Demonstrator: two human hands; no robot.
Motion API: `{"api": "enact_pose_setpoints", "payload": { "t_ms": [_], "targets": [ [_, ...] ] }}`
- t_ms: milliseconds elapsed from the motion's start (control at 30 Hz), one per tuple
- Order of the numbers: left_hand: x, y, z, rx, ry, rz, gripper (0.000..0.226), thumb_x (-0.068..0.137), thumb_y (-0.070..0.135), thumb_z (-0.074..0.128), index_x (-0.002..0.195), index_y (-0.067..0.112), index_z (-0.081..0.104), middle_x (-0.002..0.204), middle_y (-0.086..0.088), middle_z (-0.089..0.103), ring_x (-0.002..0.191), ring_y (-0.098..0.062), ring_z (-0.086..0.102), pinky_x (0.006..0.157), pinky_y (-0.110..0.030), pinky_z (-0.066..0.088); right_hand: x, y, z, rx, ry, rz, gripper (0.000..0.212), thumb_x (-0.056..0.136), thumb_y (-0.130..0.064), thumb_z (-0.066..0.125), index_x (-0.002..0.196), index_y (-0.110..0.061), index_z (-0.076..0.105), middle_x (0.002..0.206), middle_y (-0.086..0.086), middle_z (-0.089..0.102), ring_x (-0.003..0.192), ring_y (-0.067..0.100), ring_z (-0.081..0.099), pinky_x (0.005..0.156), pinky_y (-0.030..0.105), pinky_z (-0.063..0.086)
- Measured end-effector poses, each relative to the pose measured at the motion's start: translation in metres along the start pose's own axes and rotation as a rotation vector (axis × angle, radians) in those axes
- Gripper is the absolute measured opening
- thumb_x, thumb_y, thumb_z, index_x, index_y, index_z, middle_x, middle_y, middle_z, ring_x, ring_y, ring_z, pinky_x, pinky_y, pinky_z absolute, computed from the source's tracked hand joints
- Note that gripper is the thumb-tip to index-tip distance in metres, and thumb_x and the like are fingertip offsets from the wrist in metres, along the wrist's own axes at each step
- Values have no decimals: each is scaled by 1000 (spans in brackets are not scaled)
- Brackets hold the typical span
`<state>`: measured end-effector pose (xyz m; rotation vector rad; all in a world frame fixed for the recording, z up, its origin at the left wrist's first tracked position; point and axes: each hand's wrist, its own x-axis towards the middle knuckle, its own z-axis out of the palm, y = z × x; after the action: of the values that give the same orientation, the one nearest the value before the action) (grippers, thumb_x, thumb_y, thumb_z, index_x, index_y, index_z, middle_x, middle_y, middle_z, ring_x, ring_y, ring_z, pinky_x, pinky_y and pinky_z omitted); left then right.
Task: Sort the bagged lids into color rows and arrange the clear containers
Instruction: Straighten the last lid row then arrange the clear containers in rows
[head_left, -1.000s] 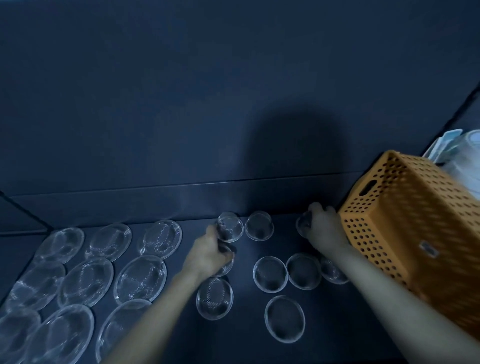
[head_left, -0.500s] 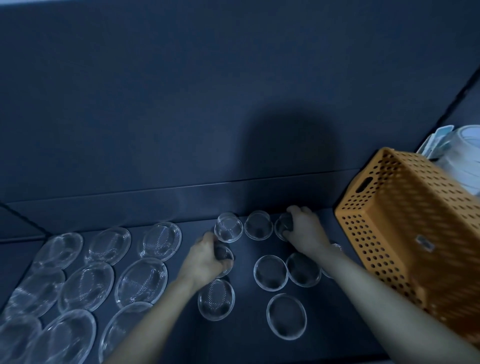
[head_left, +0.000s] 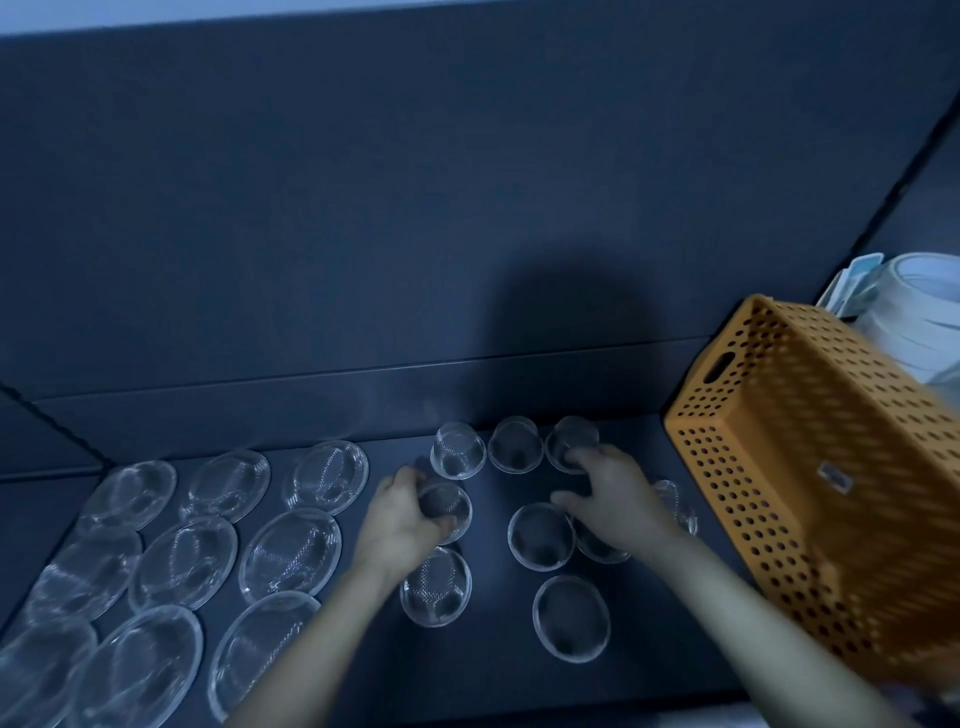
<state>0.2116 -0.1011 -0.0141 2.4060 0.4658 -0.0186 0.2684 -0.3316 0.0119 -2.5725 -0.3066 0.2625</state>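
Note:
Small clear round containers stand on the dark table. Three sit in a back row: one, one and one. My right hand rests with its fingertips on the rightmost of these. My left hand grips a clear container in the second row. More containers lie nearer me: one, one and one. Another is partly hidden behind my right wrist.
Several larger clear oval dishes, such as one and another, fill the table's left side in rows. An orange perforated basket stands at the right, with white stacked items behind it. A dark wall panel rises behind the table.
My right hand has moved left from beside the basket, sliding a clear container into the back row next to the other two. My left hand stays on its container.

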Motion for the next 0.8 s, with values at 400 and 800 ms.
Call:
{"api": "enact_pose_setpoints", "payload": {
  "t_ms": [400,800],
  "targets": [
    [0,3,2,-53,3,56,36,68,22,80,92,21,54,96,2,55,86,-14,51,72,-22,34,-12,-14,15,-239,-151,-111,19,74,-23,61,82,-18,45,91,2,54,89,24,54,64,30,36],
    [2,10,9,-72,1,50,37,67,28,82,91,23,54,94,4,55,86,-14,52,74,-25,39,5,-15,28,-192,-88,-21,39,84,-24,61,118,-11,50,118,10,53,111,29,52,82,34,47]
  ]
}}
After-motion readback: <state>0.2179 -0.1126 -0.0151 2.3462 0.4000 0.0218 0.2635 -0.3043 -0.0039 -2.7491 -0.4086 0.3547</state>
